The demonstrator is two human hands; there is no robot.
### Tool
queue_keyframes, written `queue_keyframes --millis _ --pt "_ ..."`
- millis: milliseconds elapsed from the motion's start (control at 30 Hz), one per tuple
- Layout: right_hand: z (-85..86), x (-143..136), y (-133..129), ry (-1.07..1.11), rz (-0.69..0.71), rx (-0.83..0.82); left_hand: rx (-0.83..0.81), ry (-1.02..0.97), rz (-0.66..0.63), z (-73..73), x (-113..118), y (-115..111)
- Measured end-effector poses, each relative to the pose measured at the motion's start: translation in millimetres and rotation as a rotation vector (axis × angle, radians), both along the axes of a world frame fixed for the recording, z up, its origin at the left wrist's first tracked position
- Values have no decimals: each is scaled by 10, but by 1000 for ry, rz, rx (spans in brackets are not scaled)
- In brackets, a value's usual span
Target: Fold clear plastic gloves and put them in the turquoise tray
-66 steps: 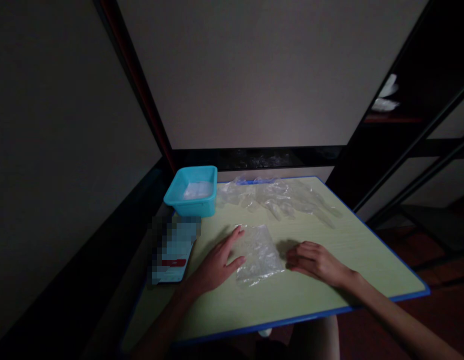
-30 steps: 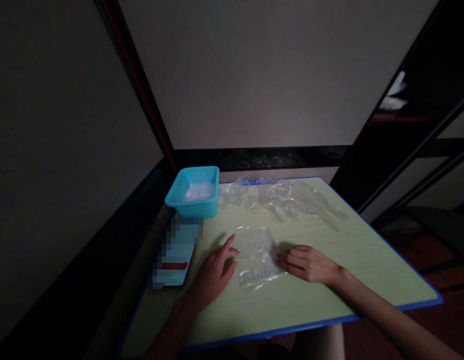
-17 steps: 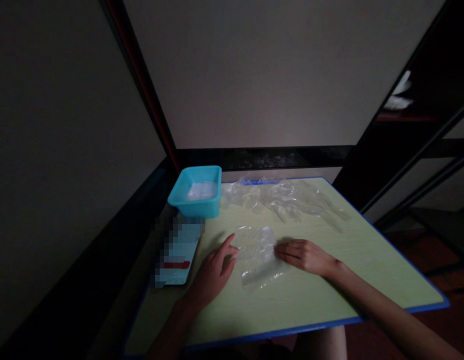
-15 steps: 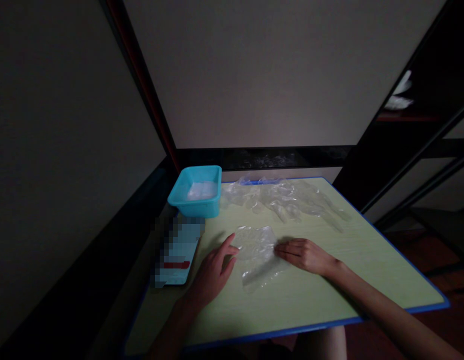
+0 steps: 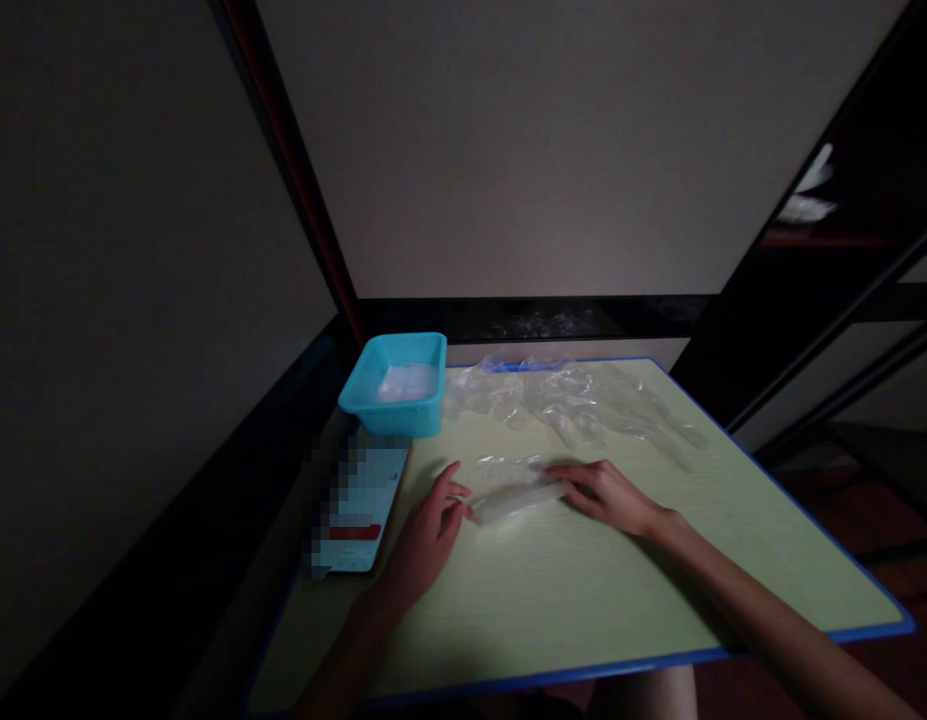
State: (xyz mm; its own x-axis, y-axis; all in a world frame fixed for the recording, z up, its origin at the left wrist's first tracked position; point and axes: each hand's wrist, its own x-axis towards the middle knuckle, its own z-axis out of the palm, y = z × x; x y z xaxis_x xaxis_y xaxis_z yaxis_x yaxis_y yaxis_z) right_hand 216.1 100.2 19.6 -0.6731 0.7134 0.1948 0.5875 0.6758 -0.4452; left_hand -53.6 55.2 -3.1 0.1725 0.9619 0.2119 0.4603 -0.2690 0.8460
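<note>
A grey wall (image 5: 508,170) stands behind the turquoise basin (image 5: 403,418) on my blue-edged tabletop (image 5: 553,590). Nearer me than the basin, my right hand (image 5: 613,500) pinches clear plastic (image 5: 512,498); whether my left hand (image 5: 425,535) grips, I can't tell.

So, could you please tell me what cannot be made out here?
Head view:
Flat rectangular device with pale-blue screen: left side masked by pixelation.
Turquoise plastic basin: floor largely hidden by white contents and front wall.
Left hand: whether it grips the thin clear plastic sheet, too dim to tell.
White objects, far right: too dim to identify.
</note>
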Motion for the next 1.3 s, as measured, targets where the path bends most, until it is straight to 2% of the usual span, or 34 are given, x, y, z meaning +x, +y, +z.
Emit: queue_keyframes --millis 167,333,500,633,800,1067,1300 --pt "-18 -151 41 169 -201 -163 -41 -2 94 -9 47 117" --pt "-179 -264 82 210 -371 -138 11 12 183 -56 120 225" --pt "-255 -303 103 212 -423 -76 17 3 204 -114 164 262" --pt "-292 -301 121 264 -421 -46 13 -16 218 -155 173 269" --pt "-268 -267 67 255 -369 88 20 -31 234 -178 179 270" --pt "-266 -289 -13 -142 -194 163 27 -28 233 -177 187 263" --pt "-258 -288 -7 -210 -137 146 35 -7 244 -163 196 260"
